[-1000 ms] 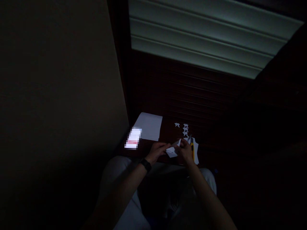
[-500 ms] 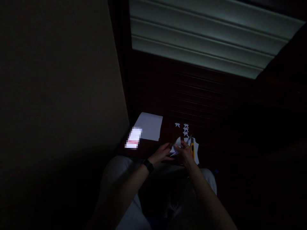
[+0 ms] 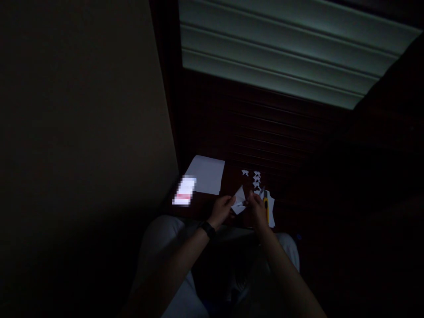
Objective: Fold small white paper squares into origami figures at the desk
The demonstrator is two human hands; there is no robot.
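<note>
A small folded piece of white paper (image 3: 240, 199) with a pointed top is pinched in my left hand (image 3: 222, 209), thumb on its near face. Close to the paper's right side is my right hand (image 3: 257, 207), its fingers bent together. Whether those fingertips touch the paper's edge is too dark to tell. A yellow utility knife (image 3: 266, 208) lies just right of that hand, on white paper pieces (image 3: 271, 207). Several small folded paper figures (image 3: 256, 179) lie beyond my hands, and one paper figure (image 3: 245, 172) sits apart to their left.
White paper sheets (image 3: 208, 174) lie at the table's left, partly under a lit, pixelated phone-like rectangle (image 3: 184, 191). A wall (image 3: 99, 110) rises on the left. Dark slats (image 3: 274, 119) stand behind the table, below a pale shutter (image 3: 265, 53). My knees are at the near edge.
My right hand has drawn slightly away from the folded paper. The paper has turned and moved left with my left hand, and more of it shows.
</note>
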